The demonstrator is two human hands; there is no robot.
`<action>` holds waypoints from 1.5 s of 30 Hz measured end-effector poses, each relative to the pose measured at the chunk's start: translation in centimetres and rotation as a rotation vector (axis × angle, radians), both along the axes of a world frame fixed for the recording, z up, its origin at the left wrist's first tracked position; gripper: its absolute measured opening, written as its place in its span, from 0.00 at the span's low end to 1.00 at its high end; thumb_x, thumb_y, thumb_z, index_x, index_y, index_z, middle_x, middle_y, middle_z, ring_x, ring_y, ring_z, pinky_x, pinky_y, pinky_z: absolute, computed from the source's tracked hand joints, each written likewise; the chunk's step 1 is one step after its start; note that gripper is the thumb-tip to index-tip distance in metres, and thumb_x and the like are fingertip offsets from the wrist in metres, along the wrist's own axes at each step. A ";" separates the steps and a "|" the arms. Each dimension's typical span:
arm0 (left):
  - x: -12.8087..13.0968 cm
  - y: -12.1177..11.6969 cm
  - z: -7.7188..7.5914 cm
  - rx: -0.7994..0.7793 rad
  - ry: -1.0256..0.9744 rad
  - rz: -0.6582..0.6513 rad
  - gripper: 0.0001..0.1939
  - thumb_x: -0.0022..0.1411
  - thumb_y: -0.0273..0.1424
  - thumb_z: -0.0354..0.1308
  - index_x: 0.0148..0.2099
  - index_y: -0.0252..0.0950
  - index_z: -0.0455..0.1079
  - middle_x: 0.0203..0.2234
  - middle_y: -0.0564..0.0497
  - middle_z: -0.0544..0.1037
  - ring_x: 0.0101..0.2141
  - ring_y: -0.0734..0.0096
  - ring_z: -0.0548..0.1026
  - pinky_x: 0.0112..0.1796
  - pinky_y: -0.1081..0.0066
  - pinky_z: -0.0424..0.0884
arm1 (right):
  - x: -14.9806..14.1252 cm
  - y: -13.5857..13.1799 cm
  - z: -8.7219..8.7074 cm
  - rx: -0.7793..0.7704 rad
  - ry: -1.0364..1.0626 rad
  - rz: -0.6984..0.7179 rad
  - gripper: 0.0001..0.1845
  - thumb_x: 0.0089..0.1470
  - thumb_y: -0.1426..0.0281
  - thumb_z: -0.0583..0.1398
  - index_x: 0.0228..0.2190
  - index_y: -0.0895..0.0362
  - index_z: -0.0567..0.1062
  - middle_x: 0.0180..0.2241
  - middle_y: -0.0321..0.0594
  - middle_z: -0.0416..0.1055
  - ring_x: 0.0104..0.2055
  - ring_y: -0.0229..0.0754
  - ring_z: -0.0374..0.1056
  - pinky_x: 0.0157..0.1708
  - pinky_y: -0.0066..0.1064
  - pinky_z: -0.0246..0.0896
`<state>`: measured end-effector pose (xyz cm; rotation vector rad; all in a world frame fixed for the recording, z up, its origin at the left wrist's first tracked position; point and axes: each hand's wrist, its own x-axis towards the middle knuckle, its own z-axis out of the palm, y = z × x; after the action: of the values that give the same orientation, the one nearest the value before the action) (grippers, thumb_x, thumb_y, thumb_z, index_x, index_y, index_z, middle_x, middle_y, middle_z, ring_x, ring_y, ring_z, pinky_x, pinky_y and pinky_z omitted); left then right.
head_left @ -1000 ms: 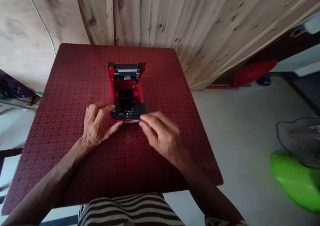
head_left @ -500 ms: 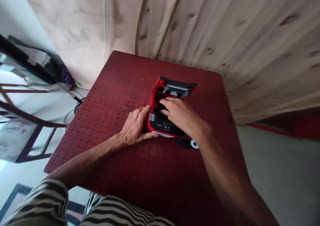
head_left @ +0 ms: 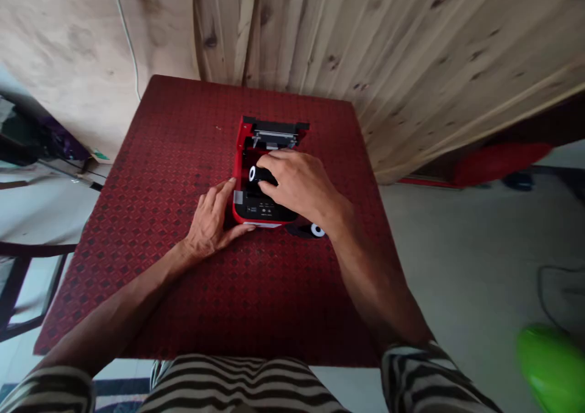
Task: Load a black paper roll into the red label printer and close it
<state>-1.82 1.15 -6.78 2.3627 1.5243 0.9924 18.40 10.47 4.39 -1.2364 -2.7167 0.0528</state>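
Observation:
A red and black label printer (head_left: 266, 211) stands on the table with its lid (head_left: 274, 127) tipped up at the back. My left hand (head_left: 211, 221) braces its near left corner, fingers against the side and thumb along the front edge. Over the open bay, my right hand (head_left: 297, 184) pinches a black roll (head_left: 262, 175) with a white core, whose left end shows between thumb and fingers. The palm hides the roll's other end. To the right of the printer, partly under my right wrist, lies another black roll with a white core (head_left: 317, 230).
The red patterned table (head_left: 183, 303) stands against a wooden wall (head_left: 320, 35). On the left is a dark wooden chair (head_left: 36, 251). A bright green object (head_left: 551, 364) is on the floor at right, and a white cable (head_left: 125, 29) runs down the wall.
My right hand has lifted from deep inside the bay, and the black roll now shows in its fingers. The view has swung right. My left hand stays at the printer's corner.

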 end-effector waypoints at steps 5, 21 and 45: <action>-0.1 0.3 -0.2 0.052 -0.012 0.000 0.51 0.68 0.59 0.61 0.78 0.33 0.48 0.63 0.30 0.71 0.61 0.45 0.74 0.57 0.49 0.74 | 3.5 -1.5 1.8 -0.003 0.333 -0.029 0.10 0.58 0.74 0.65 0.43 0.56 0.81 0.44 0.42 0.82 0.44 0.46 0.76 0.46 0.38 0.70; -0.4 0.8 -0.3 0.106 -0.044 -0.023 0.53 0.66 0.58 0.64 0.78 0.34 0.48 0.63 0.31 0.70 0.62 0.43 0.72 0.59 0.48 0.74 | 14.4 -2.2 -11.3 -0.357 0.957 -0.475 0.19 0.52 0.60 0.67 0.44 0.54 0.75 0.44 0.44 0.82 0.47 0.47 0.79 0.48 0.41 0.74; -0.6 0.9 0.0 0.126 -0.016 -0.043 0.55 0.64 0.57 0.67 0.78 0.35 0.46 0.63 0.32 0.70 0.62 0.43 0.72 0.60 0.47 0.74 | 12.7 -10.8 -9.7 -0.416 0.944 -0.456 0.15 0.57 0.61 0.70 0.46 0.51 0.81 0.49 0.41 0.79 0.48 0.46 0.77 0.50 0.43 0.74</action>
<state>-2.38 2.09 -6.80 2.4537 1.4383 1.1257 31.14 -0.29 -5.31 -1.4015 -1.6207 0.9175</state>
